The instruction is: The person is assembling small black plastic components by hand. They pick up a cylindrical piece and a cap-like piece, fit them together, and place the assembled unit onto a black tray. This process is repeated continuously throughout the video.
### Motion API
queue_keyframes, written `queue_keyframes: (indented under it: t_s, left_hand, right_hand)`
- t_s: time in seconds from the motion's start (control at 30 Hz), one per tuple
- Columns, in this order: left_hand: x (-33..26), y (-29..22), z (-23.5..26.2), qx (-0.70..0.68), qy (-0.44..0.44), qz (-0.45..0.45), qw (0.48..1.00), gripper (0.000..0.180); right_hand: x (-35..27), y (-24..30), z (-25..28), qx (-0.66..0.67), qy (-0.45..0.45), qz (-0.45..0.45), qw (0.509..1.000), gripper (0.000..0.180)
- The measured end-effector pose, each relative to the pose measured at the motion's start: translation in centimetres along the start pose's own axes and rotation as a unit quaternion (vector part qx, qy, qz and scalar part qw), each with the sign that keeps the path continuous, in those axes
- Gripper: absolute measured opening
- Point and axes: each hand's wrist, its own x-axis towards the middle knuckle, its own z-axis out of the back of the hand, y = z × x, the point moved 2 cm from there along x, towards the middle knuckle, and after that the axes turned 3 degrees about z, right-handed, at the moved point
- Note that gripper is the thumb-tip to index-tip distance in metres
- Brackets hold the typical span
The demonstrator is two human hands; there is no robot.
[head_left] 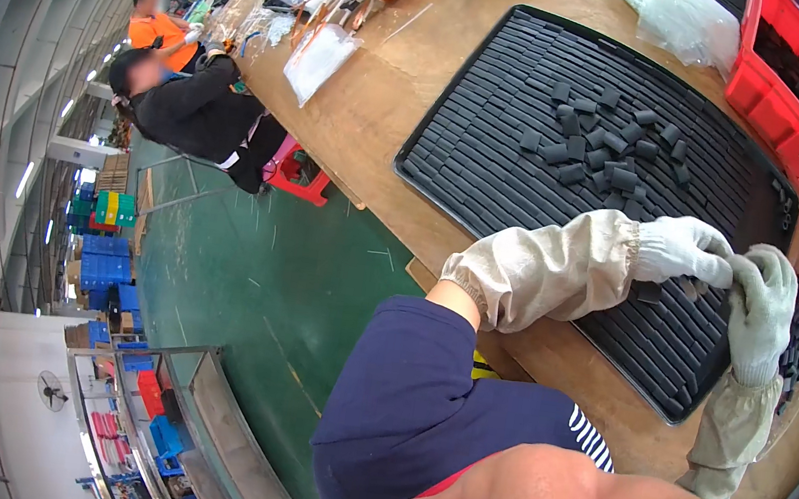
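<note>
Our gloved left hand (684, 251) and right hand (762, 297) pinch together, perhaps on a small block, over the black tray's (450, 170) four-o'clock end, mostly filled, loose blocks (603, 145) at twelve unsorted.

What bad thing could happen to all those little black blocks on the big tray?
The loose blocks lie heaped on the neat rows, so a sleeve sweeping across might knock them about. The black tray sits close to the table edge, so a bump could possibly tip pieces onto the floor. The gloved hands meet over the tray; a small piece might slip.
</note>
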Motion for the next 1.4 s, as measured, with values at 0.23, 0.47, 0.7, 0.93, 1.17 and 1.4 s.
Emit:
queue_keyframes:
  t_s: [0.23, 0.47, 0.7, 0.93, 1.17, 1.4]
  left_hand:
    - [2.2, 1.8, 1.1, -0.078, -0.061, -0.004, 0.995, 0.041]
    - [2.8, 2.0, -0.1, -0.117, -0.038, 0.002, 0.992, 0.035]
    - [1.7, 1.0, 0.8, -0.094, -0.054, 0.010, 0.994, 0.045]
    - [2.3, 2.9, 1.5, -0.164, -0.024, -0.054, 0.985, 0.038]
    - [2.2, 2.6, 1.3, -0.093, -0.121, -0.086, 0.985, 0.033]
    - [2.9, 2.9, 1.3, -0.013, -0.096, -0.110, 0.989, 0.030]
  right_hand:
    - [0.8, -8.2, 1.3, -0.092, -0.136, -0.083, 0.983, 0.015]
    - [-2.5, -14.7, -0.8, -0.256, -0.114, -0.129, 0.951, 0.011]
    - [0.0, -14.6, -4.6, -0.351, -0.072, -0.078, 0.931, 0.024]
    - [-1.4, -20.1, -6.8, -0.375, 0.019, -0.068, 0.924, 0.026]
    - [-0.6, -10.4, -3.4, 0.096, -0.035, -0.154, 0.983, 0.015]
    - [-0.3, -5.1, -1.6, 0.153, 0.000, -0.148, 0.977, 0.021]
